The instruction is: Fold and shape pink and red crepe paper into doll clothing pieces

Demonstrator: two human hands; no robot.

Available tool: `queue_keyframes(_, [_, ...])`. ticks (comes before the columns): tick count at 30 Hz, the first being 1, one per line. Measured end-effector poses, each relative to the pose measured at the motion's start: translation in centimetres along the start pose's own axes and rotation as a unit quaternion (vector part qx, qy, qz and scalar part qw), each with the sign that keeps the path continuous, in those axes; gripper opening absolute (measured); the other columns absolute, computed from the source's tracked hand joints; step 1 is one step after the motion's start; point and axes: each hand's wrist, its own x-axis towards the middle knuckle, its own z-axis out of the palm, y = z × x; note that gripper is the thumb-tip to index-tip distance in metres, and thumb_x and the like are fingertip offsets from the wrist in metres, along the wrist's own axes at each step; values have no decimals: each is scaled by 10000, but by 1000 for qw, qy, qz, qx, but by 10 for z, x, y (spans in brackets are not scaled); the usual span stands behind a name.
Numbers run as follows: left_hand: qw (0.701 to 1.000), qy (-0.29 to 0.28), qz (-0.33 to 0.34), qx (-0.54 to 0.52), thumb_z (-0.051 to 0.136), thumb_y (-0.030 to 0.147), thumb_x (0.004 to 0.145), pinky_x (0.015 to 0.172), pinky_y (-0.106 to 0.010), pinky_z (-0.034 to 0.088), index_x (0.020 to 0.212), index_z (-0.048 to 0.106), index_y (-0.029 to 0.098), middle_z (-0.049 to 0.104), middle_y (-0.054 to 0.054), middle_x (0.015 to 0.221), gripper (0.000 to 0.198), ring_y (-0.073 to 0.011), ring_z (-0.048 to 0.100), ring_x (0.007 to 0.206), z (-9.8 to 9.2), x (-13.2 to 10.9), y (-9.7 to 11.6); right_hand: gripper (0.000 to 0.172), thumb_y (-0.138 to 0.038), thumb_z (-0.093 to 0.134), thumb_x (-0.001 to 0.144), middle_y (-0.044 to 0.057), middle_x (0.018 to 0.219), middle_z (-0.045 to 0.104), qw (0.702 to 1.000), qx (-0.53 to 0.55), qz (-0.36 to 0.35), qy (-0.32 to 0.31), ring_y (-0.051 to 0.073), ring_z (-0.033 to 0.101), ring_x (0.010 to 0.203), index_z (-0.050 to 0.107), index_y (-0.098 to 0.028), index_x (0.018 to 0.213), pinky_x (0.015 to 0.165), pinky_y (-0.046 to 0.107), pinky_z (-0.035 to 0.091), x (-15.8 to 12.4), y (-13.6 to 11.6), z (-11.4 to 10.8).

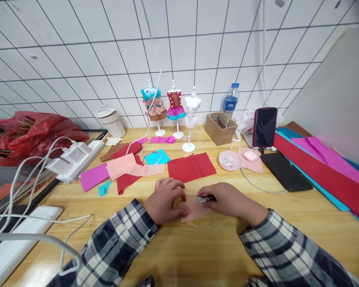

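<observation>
My left hand has its fingers curled, thumb and forefinger pinching the left end of a small pink piece of fabric on the wooden table. In my right hand is a small pair of snips with black handles and pale metal blades. The blades point left, over the pink piece; whether they touch it I cannot tell. Just beyond both hands lies a larger red piece of fabric. Part of the pink piece is hidden under my fingers.
Behind stand a bare white mini dress form and two dressed ones. A pin bowl, cardboard box and black phone lie to the right. Coloured scraps, a power strip and white cables are left.
</observation>
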Motion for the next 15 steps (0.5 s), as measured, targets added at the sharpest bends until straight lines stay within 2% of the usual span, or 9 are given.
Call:
queue_keyframes(2, [1000, -7, -5, -18, 795, 430, 660, 937, -486, 309, 794, 684, 247, 608, -43, 1168, 253, -288, 493, 1096, -2, 0, -3, 390, -321, 650, 780, 17, 1031, 730, 1000, -9, 22, 5, 236, 652, 902, 625, -313, 1168, 730, 297, 410, 0, 5, -1])
queue_keyframes(4, [998, -4, -5, -56, 774, 367, 692, 953, -479, 315, 733, 670, 225, 610, -49, 1145, 181, -275, 502, 1085, -3, -1, -5, 393, -343, 672, 761, 29, 1016, 721, 999, -15, 37, 10, 239, 641, 889, 618, -285, 1146, 714, 297, 402, 0, 9, -1])
queue_keyframes(7, [986, 21, 6, -168, 701, 317, 765, 978, -456, 342, 720, 608, 187, 610, -82, 1152, 166, -251, 519, 1087, -6, -2, -3, 197, -297, 673, 752, 25, 902, 686, 1000, -7, 20, 22, 208, 609, 815, 638, -233, 936, 671, 281, 383, 1, 11, -1])
queue_keyframes(8, [974, 21, 5, -227, 669, 327, 795, 972, -444, 363, 725, 571, 179, 614, -97, 1155, 191, -244, 530, 1088, -6, -2, -2, 141, -274, 671, 750, 23, 874, 663, 999, 5, 10, 33, 195, 594, 798, 627, -220, 872, 668, 276, 381, 2, 11, -2])
queue_keyframes(10, [931, 3, -17, -365, 624, 387, 836, 900, -404, 432, 732, 479, 180, 641, -116, 1094, 273, -227, 574, 1034, -6, -3, 1, 107, -244, 670, 741, 23, 871, 622, 997, 50, -6, 59, 180, 569, 804, 599, -202, 809, 688, 272, 390, 2, 10, -3])
queue_keyframes(12, [877, -15, -59, -476, 636, 456, 824, 739, -317, 476, 735, 402, 192, 652, -68, 897, 364, -174, 611, 839, -6, -4, 3, 94, -239, 649, 752, 20, 873, 602, 991, 116, -10, 72, 171, 552, 806, 579, -196, 797, 705, 271, 401, 2, 8, -6])
queue_keyframes(13, [858, -15, -80, -508, 665, 478, 798, 653, -267, 460, 740, 384, 197, 619, -21, 788, 402, -137, 590, 722, -6, -3, 3, 86, -241, 630, 761, 12, 848, 593, 986, 153, -7, 69, 165, 542, 787, 566, -196, 794, 697, 267, 403, 1, 8, -7])
queue_keyframes(15, [843, 2, -113, -526, 728, 479, 741, 546, -200, 391, 780, 402, 195, 523, 54, 659, 435, -77, 500, 570, -6, -3, 2, 86, -249, 597, 772, -13, 773, 556, 973, 227, 7, 50, 150, 517, 728, 533, -198, 798, 658, 255, 400, 0, 8, -10])
